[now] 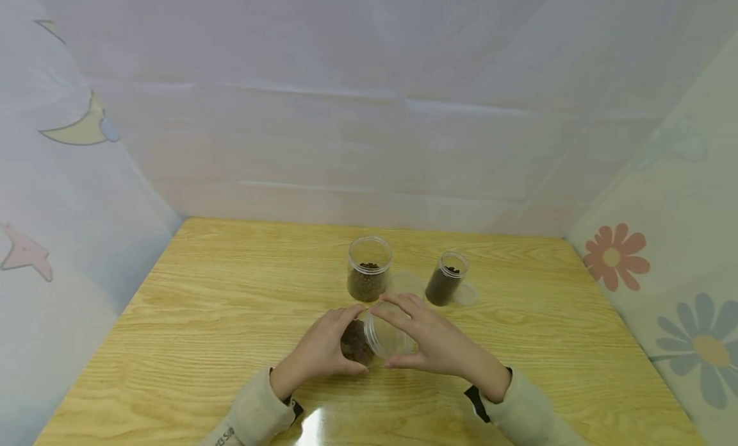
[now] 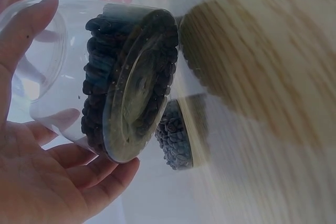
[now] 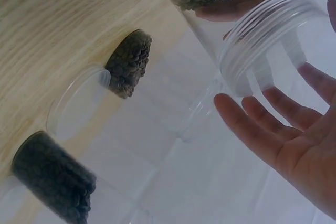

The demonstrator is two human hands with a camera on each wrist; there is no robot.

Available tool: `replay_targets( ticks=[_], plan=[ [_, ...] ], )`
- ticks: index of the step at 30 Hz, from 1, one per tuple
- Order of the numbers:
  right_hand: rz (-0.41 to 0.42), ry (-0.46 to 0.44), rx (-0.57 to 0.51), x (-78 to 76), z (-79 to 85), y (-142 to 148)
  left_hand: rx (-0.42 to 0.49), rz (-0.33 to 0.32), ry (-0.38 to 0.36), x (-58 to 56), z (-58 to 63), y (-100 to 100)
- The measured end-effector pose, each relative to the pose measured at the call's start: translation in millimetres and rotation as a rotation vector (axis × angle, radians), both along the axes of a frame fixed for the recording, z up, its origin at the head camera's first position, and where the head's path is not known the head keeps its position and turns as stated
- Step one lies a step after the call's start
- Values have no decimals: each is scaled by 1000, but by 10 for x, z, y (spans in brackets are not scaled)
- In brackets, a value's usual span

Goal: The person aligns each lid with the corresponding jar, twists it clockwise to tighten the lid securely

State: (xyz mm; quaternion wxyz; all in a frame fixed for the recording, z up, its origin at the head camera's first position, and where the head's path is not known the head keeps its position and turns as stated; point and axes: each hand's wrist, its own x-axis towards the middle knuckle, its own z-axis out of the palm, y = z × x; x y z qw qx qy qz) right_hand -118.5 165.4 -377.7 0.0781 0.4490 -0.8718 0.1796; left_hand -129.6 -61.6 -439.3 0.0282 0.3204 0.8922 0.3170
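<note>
A clear plastic jar (image 1: pixel 355 343) partly filled with dark beans (image 2: pixel 128 72) is held tilted above the table, its threaded mouth (image 3: pixel 265 38) toward the right. My left hand (image 1: pixel 323 345) grips its bean-filled part, thumb on the near side and fingers behind. Curved around the mouth end is my right hand (image 1: pixel 432 340), its fingertips (image 3: pixel 248 101) at the clear rim. Whether a separate lid sits within the right hand's hold cannot be told, since everything there is transparent.
Just beyond the hands stands a wide open jar (image 1: pixel 368 282) of dark beans, a clear lid (image 1: pixel 406 283) beside it. A narrower open jar (image 1: pixel 442 287) is to its right, with another lid (image 1: pixel 466 294). Patterned cloth (image 1: pixel 369 138) surrounds the wooden table (image 1: pixel 230 292).
</note>
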Motion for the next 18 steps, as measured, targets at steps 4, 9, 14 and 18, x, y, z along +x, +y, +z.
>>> replay_targets(
  ticks=[4,9,14,18],
  plan=[
    [64,14,28,-23,25,30,-1,6,-13,-1,-2,0],
    [180,52,54,-63,50,71,-1,9,-22,-3,2,-1],
    [235,73,54,-88,44,79,-2,5,-14,-5,4,-3],
    [229,75,51,-96,38,72,-1,7,-14,-9,0,-4]
  ],
)
